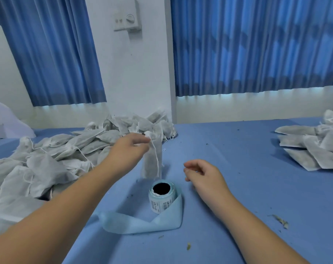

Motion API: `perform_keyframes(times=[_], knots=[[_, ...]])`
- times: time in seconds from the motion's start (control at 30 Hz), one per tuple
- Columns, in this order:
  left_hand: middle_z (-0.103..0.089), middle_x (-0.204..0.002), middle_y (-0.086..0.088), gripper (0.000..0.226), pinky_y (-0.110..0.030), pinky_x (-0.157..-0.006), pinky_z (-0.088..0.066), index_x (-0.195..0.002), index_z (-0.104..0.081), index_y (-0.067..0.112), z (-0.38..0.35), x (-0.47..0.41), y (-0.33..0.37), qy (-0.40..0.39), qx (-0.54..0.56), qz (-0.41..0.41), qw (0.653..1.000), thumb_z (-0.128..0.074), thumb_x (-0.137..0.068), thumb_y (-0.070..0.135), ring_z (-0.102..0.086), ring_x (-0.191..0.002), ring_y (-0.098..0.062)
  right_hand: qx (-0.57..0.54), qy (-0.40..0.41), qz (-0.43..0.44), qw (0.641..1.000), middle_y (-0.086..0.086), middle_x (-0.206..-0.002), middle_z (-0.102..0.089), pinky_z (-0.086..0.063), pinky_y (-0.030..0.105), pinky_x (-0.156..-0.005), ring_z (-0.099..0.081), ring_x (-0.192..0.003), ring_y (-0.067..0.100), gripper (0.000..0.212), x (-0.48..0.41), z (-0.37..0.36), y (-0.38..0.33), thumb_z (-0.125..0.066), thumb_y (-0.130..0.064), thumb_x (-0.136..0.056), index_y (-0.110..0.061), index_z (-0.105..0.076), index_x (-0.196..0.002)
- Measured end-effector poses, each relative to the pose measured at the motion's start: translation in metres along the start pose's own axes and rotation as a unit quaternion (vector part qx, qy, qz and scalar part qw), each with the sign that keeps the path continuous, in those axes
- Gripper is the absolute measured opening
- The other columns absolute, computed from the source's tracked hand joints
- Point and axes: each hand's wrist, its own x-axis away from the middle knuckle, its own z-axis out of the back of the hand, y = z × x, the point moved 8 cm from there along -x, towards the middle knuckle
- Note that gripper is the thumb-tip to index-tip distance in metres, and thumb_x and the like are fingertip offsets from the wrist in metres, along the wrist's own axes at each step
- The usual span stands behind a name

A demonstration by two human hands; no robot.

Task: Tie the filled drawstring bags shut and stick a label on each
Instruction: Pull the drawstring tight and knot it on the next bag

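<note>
At my far left the heap of drawstring bags [47,161] sprawls over the blue table [257,168]; my left hand [131,147] pinches the gathered neck of one filled bag [152,161], which hangs upright above the cloth with its string [156,157] dangling loose; I judge the neck could slip from so light a pinch, or the string snag the heap beside it, spilling the fill; below stands the label roll [162,195], its backing strip [139,221] trailing toward me, and the swinging bag might knock it over; my left arm reaches forward, wrist bent down; my right hand [201,174] hovers near the roll, fingers loosely curled, holding nothing; far right lies the other pile of bags [314,149]
</note>
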Motion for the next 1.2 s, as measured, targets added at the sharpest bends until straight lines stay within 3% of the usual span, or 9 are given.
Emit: perform_keyframes(times=[0.23,0.4,0.5,0.6,0.7,0.83,0.97,1.1,1.2], knots=[[-0.062,-0.112,0.019,0.024,0.002,-0.077,-0.034,-0.106,-0.074,0.023,-0.066,0.028,0.084,-0.053,0.038,-0.138,0.988,-0.059,-0.091,0.012,-0.053,-0.098,0.013,-0.106,0.028,0.046,0.993,-0.004,-0.099,-0.073,-0.054,0.025,-0.069,-0.071,-0.082,0.008,0.014,0.007,0.050,-0.037,-0.057,-0.015,-0.095,-0.024,-0.067,-0.097],[-0.068,-0.106,0.011,0.028,-0.005,-0.084,-0.037,-0.097,-0.077,0.017,-0.128,0.054,0.127,-0.071,-0.013,-0.269,0.960,-0.053,-0.088,0.006,-0.055,-0.099,0.000,-0.098,0.030,0.036,0.994,-0.002,-0.087,-0.074,-0.060,0.030,-0.073,-0.072,-0.081,0.012,0.018,0.006,0.092,-0.037,-0.058,-0.027,-0.096,-0.014,-0.069,-0.093],[-0.069,-0.108,0.003,0.030,-0.032,-0.091,-0.046,-0.086,-0.075,0.009,-0.170,0.064,0.133,-0.106,-0.082,-0.321,0.938,-0.046,-0.079,0.014,-0.059,-0.103,-0.018,-0.079,0.044,-0.026,0.996,0.007,-0.076,-0.069,-0.057,0.026,-0.063,-0.068,-0.069,0.016,0.024,0.002,0.117,-0.017,-0.060,-0.022,-0.093,0.000,-0.069,-0.087],[-0.064,-0.103,0.003,0.026,-0.032,-0.089,-0.046,-0.080,-0.072,0.010,-0.204,0.067,0.123,-0.135,-0.063,-0.293,0.945,-0.047,-0.076,0.017,-0.058,-0.098,-0.015,-0.096,0.034,-0.085,0.991,0.013,-0.075,-0.064,-0.053,0.025,-0.058,-0.063,-0.064,0.018,0.020,0.007,0.135,0.006,-0.058,-0.010,-0.091,0.005,-0.069,-0.086],[-0.050,-0.098,0.009,0.012,-0.014,-0.083,-0.042,-0.084,-0.064,0.019,-0.220,0.061,0.110,-0.111,0.026,-0.212,0.970,-0.054,-0.082,0.013,-0.052,-0.088,0.004,-0.156,0.010,-0.109,0.982,0.014,-0.079,-0.071,-0.054,0.028,-0.057,-0.066,-0.061,0.018,0.022,0.016,0.141,0.023,-0.054,-0.007,-0.094,0.002,-0.072,-0.085],[-0.046,-0.113,0.013,0.027,0.001,-0.080,-0.032,-0.103,-0.055,0.028,-0.221,0.055,0.100,-0.062,0.050,-0.187,0.979,-0.061,-0.083,0.012,-0.047,-0.098,0.013,-0.150,-0.024,-0.106,0.983,0.009,-0.079,-0.072,-0.052,0.028,-0.052,-0.064,-0.058,0.020,0.026,0.013,0.142,0.023,-0.048,-0.011,-0.099,-0.001,-0.070,-0.091],[-0.049,-0.123,0.029,0.059,-0.001,-0.086,-0.032,-0.134,-0.041,0.042,-0.222,0.051,0.091,-0.120,0.042,-0.156,0.979,-0.054,-0.076,0.034,-0.046,-0.106,0.013,-0.020,-0.068,-0.086,0.994,-0.005,-0.052,-0.054,-0.029,0.019,-0.037,-0.041,-0.035,0.010,0.033,0.013,0.140,0.015,-0.046,-0.018,-0.102,-0.012,-0.056,-0.070],[-0.063,-0.092,0.018,0.057,-0.010,-0.070,-0.042,-0.130,-0.047,0.043,-0.228,0.059,0.086,-0.187,0.035,-0.143,0.971,-0.057,-0.083,0.013,-0.058,-0.079,0.004,0.225,-0.072,-0.031,0.971,-0.006,-0.047,-0.036,-0.023,0.023,-0.044,-0.028,-0.043,0.010,0.040,0.016,0.144,0.008,-0.055,-0.026,-0.096,-0.016,-0.047,-0.058],[-0.062,-0.094,0.016,0.055,-0.025,-0.080,-0.047,-0.127,-0.054,0.037,-0.217,0.061,0.094,-0.145,-0.032,-0.184,0.972,-0.051,-0.082,0.005,-0.056,-0.084,-0.004,0.225,-0.060,-0.020,0.972,-0.010,-0.045,-0.028,-0.020,0.018,-0.039,-0.024,-0.042,0.008,0.033,0.022,0.154,0.000,-0.062,-0.029,-0.090,-0.019,-0.063,-0.058]])
